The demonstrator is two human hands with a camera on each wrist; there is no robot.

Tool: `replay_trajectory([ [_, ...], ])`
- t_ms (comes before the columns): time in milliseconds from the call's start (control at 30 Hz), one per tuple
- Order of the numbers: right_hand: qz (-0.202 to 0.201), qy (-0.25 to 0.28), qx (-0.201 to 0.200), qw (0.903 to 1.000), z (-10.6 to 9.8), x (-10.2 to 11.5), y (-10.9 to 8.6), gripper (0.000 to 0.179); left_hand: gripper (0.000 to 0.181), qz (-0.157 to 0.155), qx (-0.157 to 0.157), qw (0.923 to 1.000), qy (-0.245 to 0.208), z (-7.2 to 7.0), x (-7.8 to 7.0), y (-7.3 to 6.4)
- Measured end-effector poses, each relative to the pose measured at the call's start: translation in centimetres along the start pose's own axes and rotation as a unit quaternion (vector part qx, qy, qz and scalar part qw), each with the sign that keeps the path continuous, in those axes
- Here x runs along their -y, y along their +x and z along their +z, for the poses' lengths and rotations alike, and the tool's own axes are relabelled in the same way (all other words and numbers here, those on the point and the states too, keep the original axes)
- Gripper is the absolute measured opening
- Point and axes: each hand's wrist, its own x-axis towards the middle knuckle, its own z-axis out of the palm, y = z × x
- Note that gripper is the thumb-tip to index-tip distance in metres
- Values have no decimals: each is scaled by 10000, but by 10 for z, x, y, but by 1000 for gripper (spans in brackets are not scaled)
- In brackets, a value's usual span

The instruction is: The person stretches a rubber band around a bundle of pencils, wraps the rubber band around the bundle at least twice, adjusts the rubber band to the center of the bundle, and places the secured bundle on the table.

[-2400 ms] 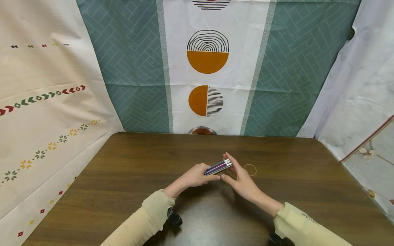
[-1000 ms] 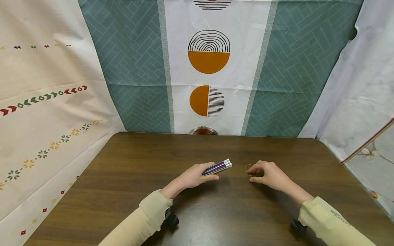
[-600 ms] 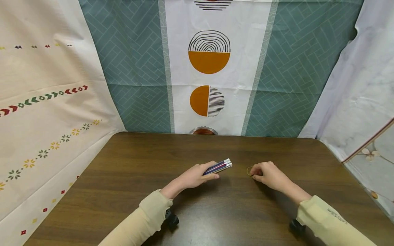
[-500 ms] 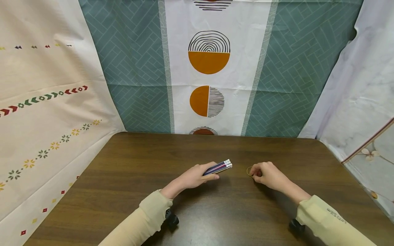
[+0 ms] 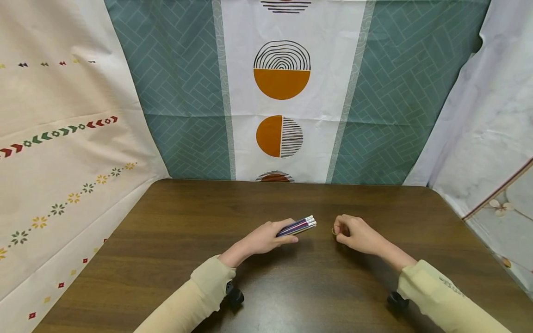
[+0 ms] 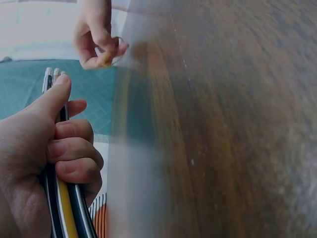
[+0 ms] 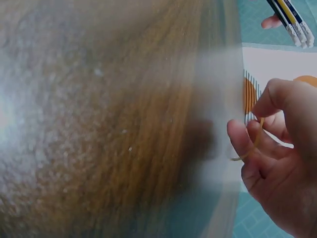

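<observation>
My left hand (image 5: 266, 238) grips a bundle of pencils (image 5: 299, 226) with white eraser ends, held just above the brown table (image 5: 175, 231). In the left wrist view the fingers (image 6: 69, 151) curl round the pencils (image 6: 62, 198). A little to the right, my right hand (image 5: 354, 233) pinches a thin tan rubber band (image 5: 334, 230) lifted off the table. The right wrist view shows the rubber band (image 7: 250, 144) held between thumb and curled fingers (image 7: 240, 139), with the pencils' (image 7: 292, 20) ends at the top. The left wrist view also catches the right hand (image 6: 96, 37) holding the band (image 6: 116, 52).
Patterned cloth hangs round the table: a teal and white sheet with orange circles (image 5: 281, 83) at the back, a cream sheet (image 5: 62, 162) on the left, a pale one (image 5: 487, 138) on the right. Cream sleeves (image 5: 204, 291) cover both forearms.
My right hand left the pencil bundle, went right to the rubber band on the table, closed on it and lifted it slightly leftward. The left hand kept holding the pencils still.
</observation>
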Motion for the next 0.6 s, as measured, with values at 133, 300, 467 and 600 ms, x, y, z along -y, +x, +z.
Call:
replay_trajectory([
  [133,70,227,393,9989,0,1,0,15,35,-26,31,10000,23,0,-1,1],
  [300,-46,405,792,9960,0,5,-1,12,36,-58,102,9999,20,1,0,2],
  [467,-100,901,1029,9906,0,9,-2,12,36,-57,143,9999,16,2,0,3],
  [600,38,1338,1030,9856,1,14,-2,18,33,-15,128,9999,-14,3,1,4],
])
